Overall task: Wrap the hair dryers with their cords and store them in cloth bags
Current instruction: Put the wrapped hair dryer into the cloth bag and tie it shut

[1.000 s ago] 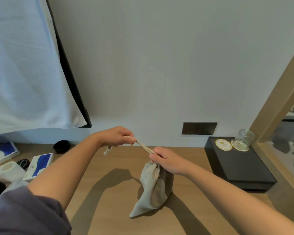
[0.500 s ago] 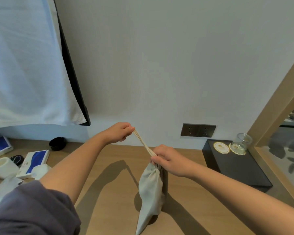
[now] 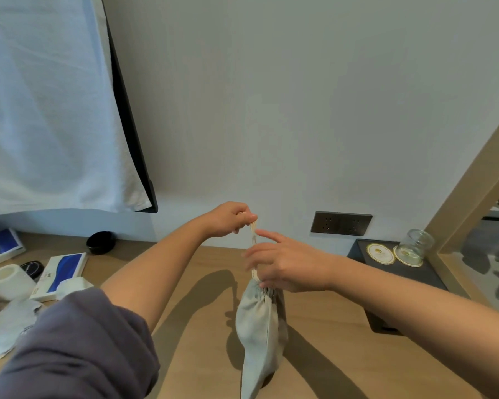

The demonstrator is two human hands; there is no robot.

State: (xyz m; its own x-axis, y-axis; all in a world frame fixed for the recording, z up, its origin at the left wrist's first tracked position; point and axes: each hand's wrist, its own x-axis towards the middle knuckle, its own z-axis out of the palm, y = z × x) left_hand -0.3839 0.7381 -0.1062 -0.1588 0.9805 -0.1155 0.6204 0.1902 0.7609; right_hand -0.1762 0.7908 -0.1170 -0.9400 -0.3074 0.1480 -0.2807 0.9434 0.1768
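A pale grey cloth bag hangs by its beige drawstring over the wooden table, its mouth gathered tight and its lower tip near the table. My left hand pinches the top of the drawstring, which runs almost straight up. Lower down, my right hand sits at the bag's gathered neck, fingers around the string, index finger stretched out toward the cord. The bag bulges, but what is inside it is hidden.
A black tray with two round coasters and a glass jar sits at the right, by a wooden mirror frame. At the left lie blue-and-white boxes, a paper roll and a small black dish. A wall socket is behind.
My left hand has drawn the string from a slant to nearly vertical, closer to the right hand. The bag has lifted and hangs straighter. My right index finger has opened out.
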